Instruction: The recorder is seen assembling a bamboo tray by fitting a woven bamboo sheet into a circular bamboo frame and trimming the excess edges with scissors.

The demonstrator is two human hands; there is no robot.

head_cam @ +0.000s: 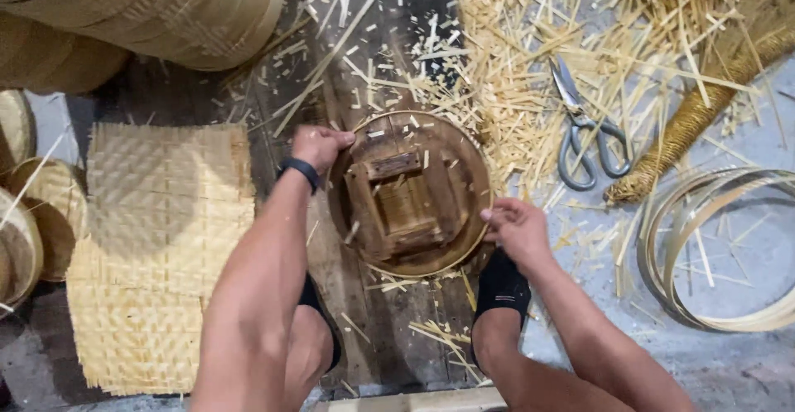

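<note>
A round wooden form [411,192] with a square block frame in its middle lies on a dark plank. A thin bamboo hoop [464,134] runs around its rim. My left hand [319,147], with a dark band on the wrist, grips the hoop at the form's upper left edge. My right hand [513,226] pinches the hoop at the right edge. My two knees frame the form's near side, one in a black sock or pad [501,288].
A stack of woven bamboo mats [157,246] lies left. Metal scissors [584,130] rest among bamboo shavings [513,64] at upper right. Loose bamboo strip hoops [720,246] lie right, a coiled rope-like bundle [704,106] above them. Stacked round baskets [166,10] sit at the upper left.
</note>
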